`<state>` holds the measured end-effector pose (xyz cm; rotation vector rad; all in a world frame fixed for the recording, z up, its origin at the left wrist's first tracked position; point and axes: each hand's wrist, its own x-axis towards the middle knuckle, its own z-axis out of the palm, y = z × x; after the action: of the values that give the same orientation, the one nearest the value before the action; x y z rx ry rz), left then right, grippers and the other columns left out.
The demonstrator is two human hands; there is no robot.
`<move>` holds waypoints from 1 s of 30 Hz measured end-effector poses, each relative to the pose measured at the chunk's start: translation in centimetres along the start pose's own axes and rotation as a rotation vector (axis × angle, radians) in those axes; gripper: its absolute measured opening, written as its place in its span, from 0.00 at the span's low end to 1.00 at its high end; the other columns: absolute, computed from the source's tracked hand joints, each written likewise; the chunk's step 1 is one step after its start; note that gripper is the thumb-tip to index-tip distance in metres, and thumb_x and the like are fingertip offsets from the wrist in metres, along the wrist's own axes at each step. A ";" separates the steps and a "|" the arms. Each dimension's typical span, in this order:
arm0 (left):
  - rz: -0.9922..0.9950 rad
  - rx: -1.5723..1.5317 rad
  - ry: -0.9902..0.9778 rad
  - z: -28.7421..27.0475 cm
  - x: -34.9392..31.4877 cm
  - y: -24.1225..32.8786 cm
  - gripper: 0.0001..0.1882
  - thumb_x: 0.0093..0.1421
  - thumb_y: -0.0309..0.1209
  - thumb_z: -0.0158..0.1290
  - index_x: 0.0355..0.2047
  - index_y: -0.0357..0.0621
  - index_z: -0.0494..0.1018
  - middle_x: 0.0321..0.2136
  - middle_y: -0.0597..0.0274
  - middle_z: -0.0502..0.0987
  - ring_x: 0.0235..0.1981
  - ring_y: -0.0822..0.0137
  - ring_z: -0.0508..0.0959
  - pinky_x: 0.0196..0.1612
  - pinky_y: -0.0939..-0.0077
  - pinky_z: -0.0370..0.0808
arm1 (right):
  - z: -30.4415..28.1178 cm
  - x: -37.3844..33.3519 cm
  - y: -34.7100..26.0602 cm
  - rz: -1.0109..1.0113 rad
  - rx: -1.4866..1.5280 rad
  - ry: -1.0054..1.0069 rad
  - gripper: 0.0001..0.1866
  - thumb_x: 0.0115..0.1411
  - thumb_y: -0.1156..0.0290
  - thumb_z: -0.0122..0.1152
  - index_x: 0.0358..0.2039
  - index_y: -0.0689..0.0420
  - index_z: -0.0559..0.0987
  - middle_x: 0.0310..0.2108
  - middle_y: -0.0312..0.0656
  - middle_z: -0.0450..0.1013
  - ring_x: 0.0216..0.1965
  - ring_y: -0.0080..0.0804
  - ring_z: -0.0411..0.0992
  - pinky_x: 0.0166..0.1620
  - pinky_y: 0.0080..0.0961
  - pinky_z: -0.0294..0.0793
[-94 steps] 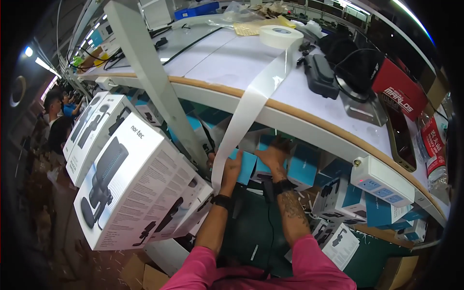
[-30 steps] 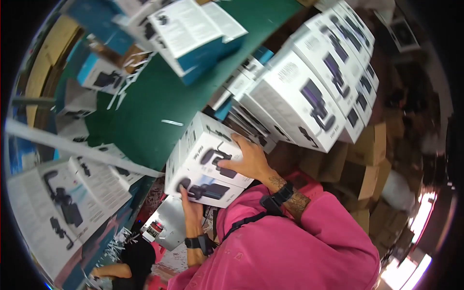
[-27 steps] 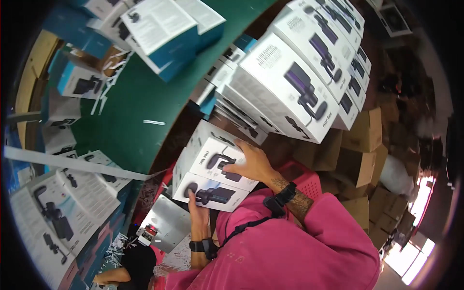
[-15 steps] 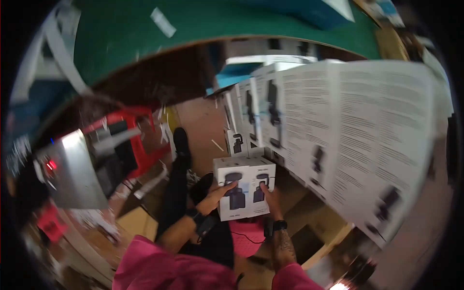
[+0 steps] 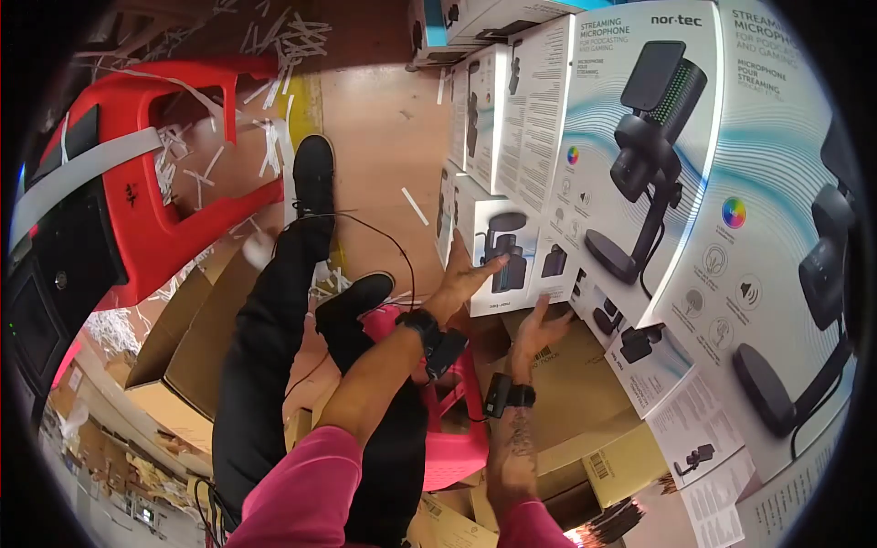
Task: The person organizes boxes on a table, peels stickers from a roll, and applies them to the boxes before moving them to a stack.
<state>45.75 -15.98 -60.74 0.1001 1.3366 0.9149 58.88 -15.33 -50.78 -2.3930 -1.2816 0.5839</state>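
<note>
A small white printed microphone box stands at the near end of a row of similar boxes, its printed face toward me. My left hand lies against its left side and front, thumb and fingers spread apart. Just below the box's lower edge is my right hand, palm up with its fingers apart and nothing in it. Whether its fingertips touch the box I cannot tell. Larger white microphone boxes rise on the right. Each of my wrists carries a dark strap with a small black device.
A pink plastic stool stands beneath my arms. On the left is a red plastic stool with dark equipment and a pale strap. Brown cardboard cartons sit below the white boxes. Paper strips litter the floor, and a black cable loops near my feet.
The box held between both hands has moved up and right against the row of white boxes. My right hand has come off its face; my left has loosened. The view has swung right and down.
</note>
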 end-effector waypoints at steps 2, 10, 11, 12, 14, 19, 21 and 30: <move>0.078 -0.038 -0.013 0.4 0.5 -0.8 0.59 0.52 0.41 0.69 0.67 0.26 0.38 0.62 0.40 0.59 0.63 0.55 0.61 0.65 0.70 0.60 | 1.2 -1.8 0.7 1.088 0.917 -0.132 0.39 0.66 0.40 0.45 0.67 0.58 0.60 0.66 0.49 0.60 0.66 0.49 0.57 0.66 0.51 0.57; 0.181 0.538 -0.149 -3.1 0.3 3.5 0.52 0.54 0.54 0.63 0.61 0.21 0.53 0.55 0.28 0.67 0.60 0.39 0.67 0.62 0.59 0.64 | 2.5 -2.6 4.4 1.026 1.106 -0.528 0.38 0.65 0.31 0.36 0.68 0.41 0.61 0.66 0.37 0.61 0.64 0.42 0.61 0.63 0.49 0.64; 0.247 0.464 -0.079 -3.9 -1.3 4.8 0.45 0.55 0.51 0.62 0.59 0.25 0.59 0.52 0.32 0.70 0.56 0.41 0.70 0.60 0.57 0.66 | 1.2 -3.5 3.8 1.037 0.819 -0.532 0.38 0.65 0.32 0.38 0.68 0.39 0.60 0.66 0.36 0.61 0.63 0.40 0.62 0.61 0.49 0.66; 0.388 0.347 -0.008 -4.9 -3.9 6.3 0.39 0.56 0.49 0.61 0.56 0.30 0.64 0.49 0.36 0.73 0.52 0.42 0.74 0.58 0.56 0.68 | -0.7 -5.3 2.5 0.904 0.542 -0.522 0.33 0.65 0.35 0.44 0.65 0.37 0.65 0.61 0.34 0.67 0.57 0.32 0.68 0.50 0.40 0.75; 0.324 0.535 0.112 -6.9 -8.4 10.1 0.30 0.57 0.45 0.59 0.51 0.33 0.69 0.45 0.38 0.76 0.48 0.43 0.76 0.53 0.56 0.71 | -2.1 -7.0 -2.2 0.875 0.317 -0.742 0.32 0.63 0.37 0.51 0.56 0.48 0.70 0.46 0.40 0.74 0.45 0.36 0.75 0.44 0.34 0.76; 0.166 0.583 0.545 -9.1 -16.3 26.6 0.13 0.60 0.35 0.52 0.38 0.40 0.79 0.30 0.45 0.81 0.34 0.47 0.82 0.40 0.59 0.78 | -2.3 -10.0 -23.7 0.805 0.465 -1.015 0.24 0.68 0.52 0.52 0.57 0.55 0.71 0.47 0.45 0.76 0.45 0.37 0.77 0.49 0.34 0.76; 0.398 0.372 0.581 -9.3 -19.0 35.5 0.10 0.61 0.31 0.52 0.34 0.38 0.78 0.25 0.51 0.80 0.29 0.57 0.82 0.35 0.67 0.77 | -3.0 -10.2 -33.8 0.676 0.666 -1.095 0.21 0.68 0.54 0.53 0.52 0.57 0.76 0.46 0.42 0.77 0.42 0.32 0.76 0.46 0.28 0.74; 1.265 0.285 0.650 -9.0 -21.5 80.5 0.10 0.63 0.33 0.54 0.34 0.37 0.74 0.26 0.57 0.76 0.29 0.66 0.76 0.35 0.71 0.73 | -11.1 -1.6 -73.0 -0.417 0.898 -0.834 0.15 0.65 0.67 0.59 0.46 0.65 0.77 0.40 0.41 0.78 0.42 0.25 0.74 0.47 0.24 0.73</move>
<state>-2.00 20.13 -2.11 1.0292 2.0134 1.8965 13.10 20.08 -4.91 -1.1113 -1.3148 1.6696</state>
